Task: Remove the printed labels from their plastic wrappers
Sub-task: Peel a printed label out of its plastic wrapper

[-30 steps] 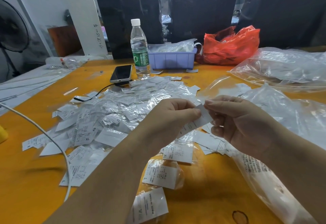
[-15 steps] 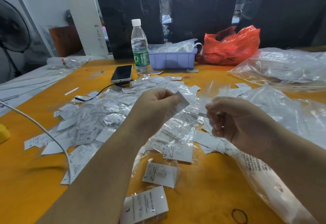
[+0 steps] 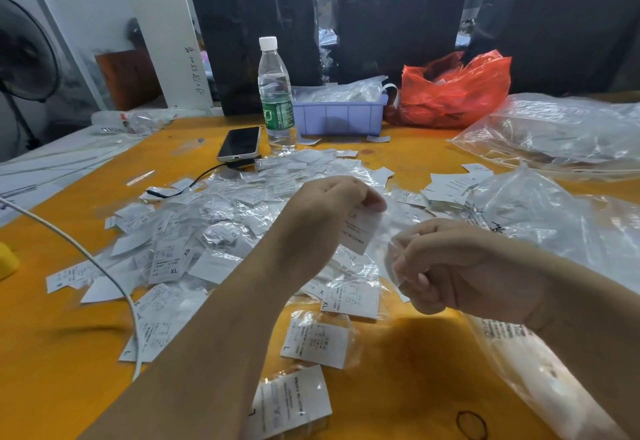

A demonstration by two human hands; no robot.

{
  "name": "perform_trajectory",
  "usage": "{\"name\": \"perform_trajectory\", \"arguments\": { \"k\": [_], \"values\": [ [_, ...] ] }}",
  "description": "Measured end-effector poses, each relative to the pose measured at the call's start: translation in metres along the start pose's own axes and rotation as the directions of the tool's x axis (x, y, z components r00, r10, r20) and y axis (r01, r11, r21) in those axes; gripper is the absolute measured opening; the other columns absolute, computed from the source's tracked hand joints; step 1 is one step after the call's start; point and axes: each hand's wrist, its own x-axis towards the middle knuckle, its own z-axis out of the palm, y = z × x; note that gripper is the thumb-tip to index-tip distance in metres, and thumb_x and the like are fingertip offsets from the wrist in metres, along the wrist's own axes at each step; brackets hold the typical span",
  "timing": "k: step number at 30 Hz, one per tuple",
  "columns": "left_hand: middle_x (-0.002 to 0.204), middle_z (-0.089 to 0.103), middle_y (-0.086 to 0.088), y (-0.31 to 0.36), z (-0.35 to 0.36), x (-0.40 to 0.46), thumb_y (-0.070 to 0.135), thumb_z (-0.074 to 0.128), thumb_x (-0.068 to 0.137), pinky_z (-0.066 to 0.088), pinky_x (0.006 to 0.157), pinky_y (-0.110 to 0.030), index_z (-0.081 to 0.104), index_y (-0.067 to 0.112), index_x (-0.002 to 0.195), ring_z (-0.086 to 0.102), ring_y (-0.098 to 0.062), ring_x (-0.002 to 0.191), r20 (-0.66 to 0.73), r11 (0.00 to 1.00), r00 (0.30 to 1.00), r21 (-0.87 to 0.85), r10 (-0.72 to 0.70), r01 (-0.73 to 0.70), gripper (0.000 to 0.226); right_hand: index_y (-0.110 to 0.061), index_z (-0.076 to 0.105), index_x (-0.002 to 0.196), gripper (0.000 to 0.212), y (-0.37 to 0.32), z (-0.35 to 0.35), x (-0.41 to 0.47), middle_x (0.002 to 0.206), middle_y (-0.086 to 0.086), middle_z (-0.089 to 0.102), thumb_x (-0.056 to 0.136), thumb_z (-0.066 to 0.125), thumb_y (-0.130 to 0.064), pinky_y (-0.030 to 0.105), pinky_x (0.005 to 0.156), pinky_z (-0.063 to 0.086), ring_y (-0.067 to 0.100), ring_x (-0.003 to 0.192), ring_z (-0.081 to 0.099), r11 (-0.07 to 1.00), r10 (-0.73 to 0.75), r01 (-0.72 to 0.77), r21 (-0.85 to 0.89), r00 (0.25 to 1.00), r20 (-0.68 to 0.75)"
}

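Note:
My left hand (image 3: pixel 329 204) pinches a white printed label (image 3: pixel 360 230) by its top edge, so the label hangs down over the pile. A little lower and to the right, my right hand (image 3: pixel 446 266) is curled around a thin clear plastic wrapper (image 3: pixel 393 259) at its fingertips. A wide heap of wrapped and loose labels (image 3: pixel 214 231) covers the orange table (image 3: pixel 62 353) in front of me. Several wrapped labels (image 3: pixel 317 339) lie near the front edge.
A water bottle (image 3: pixel 275 96), a phone (image 3: pixel 240 143) with a black cable and a purple tray (image 3: pixel 341 115) stand at the back. A red plastic bag (image 3: pixel 453 91) sits behind. Large clear bags (image 3: pixel 554 218) fill the right side. A white cable (image 3: pixel 104 273) crosses the left.
My hands pulled apart: the label came out of its wrapper with my left hand, which lifted it and now holds it hanging. My right hand kept the empty wrapper and drew lower.

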Motion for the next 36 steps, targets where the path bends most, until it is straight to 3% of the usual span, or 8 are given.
{"name": "perform_trajectory", "arguments": {
  "k": [3, 9, 13, 16, 23, 29, 32, 36],
  "values": [
    [0.072, 0.065, 0.007, 0.001, -0.002, 0.000, 0.041, 0.050, 0.079, 0.040, 0.051, -0.007, 0.073, 0.017, 0.082, 0.054, 0.004, 0.059, 0.040, 0.999, 0.999, 0.039, 0.015, -0.017, 0.034, -0.011, 0.044, 0.052, 0.019, 0.000, -0.001, 0.000, 0.055, 0.005, 0.035, 0.065, 0.057, -0.012, 0.024, 0.047, 0.027, 0.014, 0.047, 0.030, 1.000, 0.004, -0.004, 0.011, 1.000, 0.013],
    [0.071, 0.065, 0.009, -0.001, -0.005, 0.000, 0.018, 0.068, 0.089, 0.047, 0.061, -0.013, 0.071, 0.020, 0.082, 0.059, -0.001, 0.067, 0.072, 0.993, 0.996, 0.094, 0.058, -0.065, 0.008, -0.014, 0.044, 0.053, 0.017, -0.001, -0.001, -0.001, 0.060, 0.003, 0.036, 0.061, 0.058, -0.018, 0.024, 0.048, 0.027, 0.014, 0.052, 0.029, 0.997, 0.038, -0.037, 0.065, 0.999, -0.007],
    [0.067, 0.063, 0.010, -0.003, -0.004, 0.000, 0.020, 0.068, 0.088, 0.046, 0.056, -0.013, 0.071, 0.019, 0.080, 0.057, -0.001, 0.062, -0.022, 0.996, 0.999, 0.085, 0.038, -0.036, 0.009, -0.015, 0.044, 0.059, 0.021, -0.003, -0.004, 0.001, 0.061, 0.003, 0.046, 0.077, 0.054, -0.012, 0.025, 0.047, 0.036, 0.014, 0.050, 0.039, 0.985, 0.007, 0.027, 0.168, 0.980, -0.199],
    [0.066, 0.064, 0.012, -0.004, -0.002, 0.000, 0.022, 0.069, 0.088, 0.045, 0.054, -0.011, 0.072, 0.022, 0.078, 0.058, 0.002, 0.061, -0.084, 0.997, 0.996, 0.070, 0.041, -0.035, 0.010, -0.012, 0.044, 0.067, 0.022, -0.004, -0.007, 0.006, 0.055, 0.003, 0.055, 0.088, 0.047, -0.006, 0.026, 0.046, 0.045, 0.014, 0.047, 0.047, 0.949, -0.024, 0.150, 0.278, 0.912, -0.410],
    [0.071, 0.068, 0.013, -0.007, 0.009, -0.002, 0.023, 0.069, 0.088, 0.045, 0.053, -0.009, 0.073, 0.023, 0.083, 0.060, 0.004, 0.063, -0.083, 0.998, 0.996, 0.054, 0.031, -0.026, 0.006, -0.008, 0.060, 0.081, 0.012, 0.001, -0.008, 0.009, 0.064, 0.007, 0.065, 0.092, 0.058, -0.009, 0.026, 0.043, 0.047, 0.012, 0.046, 0.054, 0.921, -0.113, 0.327, 0.212, 0.746, -0.657],
    [0.062, 0.064, 0.013, -0.008, 0.010, 0.000, 0.039, 0.061, 0.092, 0.040, 0.049, -0.010, 0.072, 0.018, 0.083, 0.054, 0.005, 0.051, -0.114, 1.000, 0.993, 0.011, -0.018, 0.019, 0.026, -0.004, 0.064, 0.087, 0.001, 0.003, -0.011, 0.010, 0.054, 0.003, 0.051, 0.086, 0.063, -0.004, 0.022, 0.040, 0.038, 0.011, 0.044, 0.042, 0.932, -0.103, 0.295, 0.212, 0.775, -0.624],
    [0.060, 0.063, 0.016, -0.007, 0.007, 0.001, 0.045, 0.060, 0.091, 0.038, 0.048, -0.006, 0.071, 0.019, 0.082, 0.053, 0.006, 0.050, -0.034, 0.995, 0.995, 0.040, -0.091, 0.092, 0.029, -0.004, 0.066, 0.084, 0.001, 0.002, -0.011, 0.010, 0.051, 0.003, 0.045, 0.084, 0.065, -0.003, 0.022, 0.039, 0.034, 0.012, 0.043, 0.036, 0.946, -0.125, 0.276, 0.168, 0.793, -0.596],
    [0.073, 0.067, -0.009, -0.008, 0.009, -0.001, 0.029, 0.068, 0.090, 0.047, 0.055, -0.013, 0.072, 0.011, 0.084, 0.058, -0.006, 0.061, 0.078, 0.994, 0.993, 0.067, -0.086, 0.081, 0.020, -0.004, 0.066, 0.085, 0.002, 0.002, -0.009, 0.011, 0.050, 0.003, 0.044, 0.085, 0.065, -0.005, 0.022, 0.039, 0.031, 0.012, 0.041, 0.032, 0.956, -0.139, 0.261, 0.135, 0.806, -0.575]
  ]
}}
